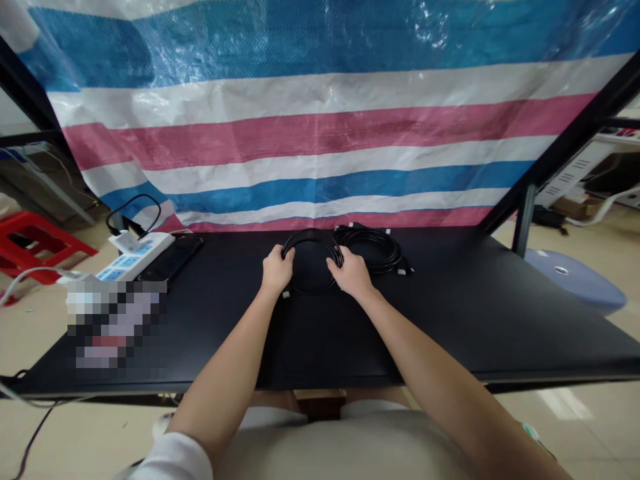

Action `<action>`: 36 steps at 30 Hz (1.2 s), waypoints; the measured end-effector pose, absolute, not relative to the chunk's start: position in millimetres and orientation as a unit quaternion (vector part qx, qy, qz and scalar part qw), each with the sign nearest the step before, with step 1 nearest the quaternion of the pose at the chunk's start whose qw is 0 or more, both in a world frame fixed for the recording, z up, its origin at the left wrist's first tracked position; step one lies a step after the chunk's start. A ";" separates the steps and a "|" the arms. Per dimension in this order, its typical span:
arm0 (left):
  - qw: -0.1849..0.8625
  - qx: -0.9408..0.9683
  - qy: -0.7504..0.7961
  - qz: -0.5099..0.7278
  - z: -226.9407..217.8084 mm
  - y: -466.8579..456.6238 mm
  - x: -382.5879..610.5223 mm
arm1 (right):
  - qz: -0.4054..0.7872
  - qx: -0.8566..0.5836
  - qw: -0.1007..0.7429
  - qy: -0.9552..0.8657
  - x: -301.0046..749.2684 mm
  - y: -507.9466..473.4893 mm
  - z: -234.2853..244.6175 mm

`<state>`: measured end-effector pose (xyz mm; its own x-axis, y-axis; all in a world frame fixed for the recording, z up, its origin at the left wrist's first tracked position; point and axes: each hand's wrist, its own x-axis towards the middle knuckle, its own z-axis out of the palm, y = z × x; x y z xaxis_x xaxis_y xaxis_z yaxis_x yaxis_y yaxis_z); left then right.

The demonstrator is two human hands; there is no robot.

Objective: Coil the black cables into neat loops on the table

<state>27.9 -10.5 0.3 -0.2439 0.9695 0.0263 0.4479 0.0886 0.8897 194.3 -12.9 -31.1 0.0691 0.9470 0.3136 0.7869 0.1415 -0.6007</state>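
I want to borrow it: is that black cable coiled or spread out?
Coiled: the black cable makes loops held by the left hand and right hand.

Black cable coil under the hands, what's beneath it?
The black tabletop shows through the middle of the black cable coil. Beneath the strands, the left hand and the right hand, it's covered, so nothing can be seen there.
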 end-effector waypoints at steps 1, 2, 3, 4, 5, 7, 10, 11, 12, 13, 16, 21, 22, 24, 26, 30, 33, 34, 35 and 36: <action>0.233 0.563 0.702 0.369 0.5 -11.1 27.5 | 0.111 -0.653 0.322 -0.677 194.0 -13.3 -30.6; 0.167 0.586 0.726 0.319 0.4 -11.7 27.6 | 0.105 -0.658 0.308 -0.679 193.6 -13.9 -29.9; 0.121 0.599 0.744 0.272 0.1 -12.6 28.1 | 0.099 -0.659 0.300 -0.683 193.3 -14.6 -29.3; 0.096 0.602 0.758 0.231 -0.4 -13.4 28.9 | 0.095 -0.655 0.297 -0.688 192.9 -15.2 -28.9; 0.087 0.601 0.770 0.198 -0.9 -14.2 29.7 | 0.091 -0.647 0.298 -0.696 192.7 -15.8 -28.6; 0.088 0.592 0.784 0.163 -1.6 -15.4 30.8 | 0.084 -0.612 0.302 -0.726 193.2 -16.6 -28.7; 0.097 0.588 0.784 0.172 -2.7 -15.1 28.8 | 0.090 -0.544 0.294 -0.781 196.8 -17.0 -29.5; 0.099 0.590 0.780 0.184 -3.5 -14.3 27.0 | 0.100 -0.525 0.285 -0.796 198.7 -17.1 -30.0; 0.099 0.592 0.774 0.199 -4.6 -13.1 24.8 | 0.114 -0.509 0.274 -0.808 200.7 -17.1 -30.6; 0.097 0.596 0.767 0.217 -6.0 -11.7 22.2 | 0.130 -0.494 0.261 -0.819 202.8 -17.1 -31.4; 0.087 0.613 0.731 0.286 -10.0 -7.3 13.6 | 0.176 -0.459 0.222 -0.842 207.9 -15.8 -35.5; 0.146 0.756 0.566 0.294 -6.9 -6.2 1.8 | 0.191 -0.470 0.230 -0.831 209.5 -11.5 -44.0; 0.164 0.785 0.534 0.268 -5.1 -7.0 0.1 | 0.190 -0.473 0.239 -0.827 209.2 -11.1 -45.1; 0.192 0.812 0.506 0.219 -2.0 -8.5 -2.6 | 0.185 -0.478 0.253 -0.820 208.5 -11.0 -46.3; 0.202 0.812 0.513 0.193 -0.7 -9.1 -4.3 | 0.179 -0.485 0.258 -0.816 207.6 -11.4 -46.4; 0.183 0.808 0.526 0.193 -4.6 -5.9 -4.6 | 0.148 -0.489 0.283 -0.812 205.0 -11.5 -46.0; 0.138 0.800 0.549 0.200 -10.4 -1.1 -2.4 | 0.120 -0.474 0.327 -0.809 202.9 -11.2 -45.6; 0.115 0.793 0.563 0.205 -12.4 0.6 -1.4 | 0.111 -0.469 0.341 -0.807 202.4 -11.1 -45.0; 0.091 0.782 0.580 0.210 -14.2 2.2 -0.3 | 0.101 -0.465 0.356 -0.804 202.3 -11.1 -44.2; 0.069 0.768 0.599 0.215 -15.8 3.7 0.8 | 0.089 -0.464 0.372 -0.799 202.6 -10.9 -43.0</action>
